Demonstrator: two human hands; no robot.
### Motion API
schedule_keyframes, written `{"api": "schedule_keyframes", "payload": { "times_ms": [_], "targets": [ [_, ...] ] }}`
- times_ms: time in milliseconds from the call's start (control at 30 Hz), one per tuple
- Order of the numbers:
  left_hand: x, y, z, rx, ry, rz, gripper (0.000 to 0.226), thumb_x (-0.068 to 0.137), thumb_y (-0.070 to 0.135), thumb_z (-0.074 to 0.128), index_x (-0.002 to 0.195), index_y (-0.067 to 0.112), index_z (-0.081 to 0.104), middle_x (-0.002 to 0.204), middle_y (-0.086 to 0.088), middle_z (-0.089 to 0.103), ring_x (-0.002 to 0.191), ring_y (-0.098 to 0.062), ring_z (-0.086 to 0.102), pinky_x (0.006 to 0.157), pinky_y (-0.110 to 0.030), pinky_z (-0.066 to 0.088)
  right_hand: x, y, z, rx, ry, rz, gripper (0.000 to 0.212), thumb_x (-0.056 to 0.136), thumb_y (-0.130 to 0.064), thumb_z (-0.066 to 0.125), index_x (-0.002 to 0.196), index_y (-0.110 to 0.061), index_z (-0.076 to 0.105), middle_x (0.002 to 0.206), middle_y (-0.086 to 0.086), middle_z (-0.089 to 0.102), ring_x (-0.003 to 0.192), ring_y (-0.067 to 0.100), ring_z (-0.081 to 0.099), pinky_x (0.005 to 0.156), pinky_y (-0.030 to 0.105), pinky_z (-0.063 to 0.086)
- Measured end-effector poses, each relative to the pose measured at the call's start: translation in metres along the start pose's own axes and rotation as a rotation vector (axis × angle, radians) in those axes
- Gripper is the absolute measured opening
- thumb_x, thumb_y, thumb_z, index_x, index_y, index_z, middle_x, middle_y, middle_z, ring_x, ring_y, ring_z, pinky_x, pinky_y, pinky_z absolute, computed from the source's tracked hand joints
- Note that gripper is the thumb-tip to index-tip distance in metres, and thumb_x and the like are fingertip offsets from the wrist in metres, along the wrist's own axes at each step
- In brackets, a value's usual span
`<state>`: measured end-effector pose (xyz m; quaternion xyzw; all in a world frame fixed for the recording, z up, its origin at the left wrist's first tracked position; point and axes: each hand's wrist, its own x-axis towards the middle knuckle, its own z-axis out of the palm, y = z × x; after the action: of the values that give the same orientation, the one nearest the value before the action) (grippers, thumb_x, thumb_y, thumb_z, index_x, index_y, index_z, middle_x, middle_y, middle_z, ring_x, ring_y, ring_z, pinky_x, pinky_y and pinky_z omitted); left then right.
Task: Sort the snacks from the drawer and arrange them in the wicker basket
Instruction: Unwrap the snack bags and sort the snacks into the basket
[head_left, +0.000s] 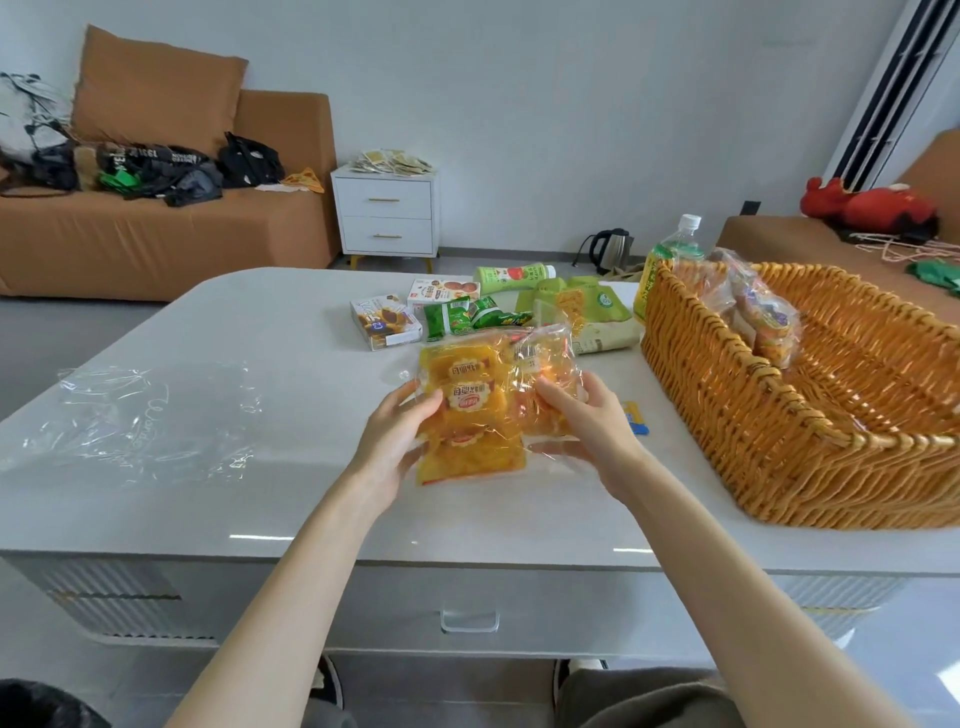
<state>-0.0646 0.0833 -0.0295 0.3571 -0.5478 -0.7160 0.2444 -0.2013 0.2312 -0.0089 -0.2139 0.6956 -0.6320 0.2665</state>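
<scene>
Above the white table I hold a clear bag of yellow-orange snack packs with both hands. My left hand grips its left side, thumb on the front. My right hand grips its right side. The wicker basket stands at the right on the table, with a clear bag of snacks leaning inside its far-left compartment. More snacks lie behind the bag: green packets, a green pouch, two small boxes, a green drink bottle lying down.
An empty clear plastic wrapper lies on the table's left. A tall bottle stands behind the basket. A small blue-yellow packet lies by my right hand. The table's drawer handle is below. A sofa, a nightstand and a kettle stand beyond.
</scene>
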Motion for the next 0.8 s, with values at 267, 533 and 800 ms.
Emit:
{"api": "schedule_keyframes", "payload": {
  "times_ms": [267,533,800],
  "targets": [
    [-0.031,0.042,0.062,0.04,-0.205,0.128,0.036,0.092,0.044,0.056,0.126,0.034,0.056,0.122,0.004,0.065,0.113,-0.018,0.06,0.097,-0.04,0.047,-0.031,-0.077,-0.056,-0.062,0.082,-0.164,0.026,0.09,-0.027,0.066,0.112,-0.015,0.056,0.094,0.003,0.07,0.082,0.016,0.069,0.057,0.032,0.059],
    [-0.031,0.096,0.182,0.269,-0.307,0.242,0.057,0.096,0.039,0.053,0.148,0.03,0.03,0.141,0.003,0.044,0.122,-0.02,0.049,0.096,-0.037,0.045,-0.044,-0.153,-0.156,-0.328,0.42,-0.348,0.05,0.083,-0.044,0.068,0.125,-0.021,0.054,0.118,-0.001,0.063,0.093,0.019,0.067,0.083,0.046,0.057],
    [-0.004,0.095,0.289,0.669,-0.429,0.402,0.058,0.099,0.038,0.046,0.15,0.021,0.026,0.147,-0.004,0.041,0.119,-0.017,0.052,0.092,-0.026,0.04,-0.015,-0.172,-0.258,-1.046,0.716,-0.242,0.051,0.091,-0.044,0.057,0.136,-0.024,0.045,0.112,0.004,0.066,0.096,0.03,0.063,0.076,0.037,0.052]
  ]
}}
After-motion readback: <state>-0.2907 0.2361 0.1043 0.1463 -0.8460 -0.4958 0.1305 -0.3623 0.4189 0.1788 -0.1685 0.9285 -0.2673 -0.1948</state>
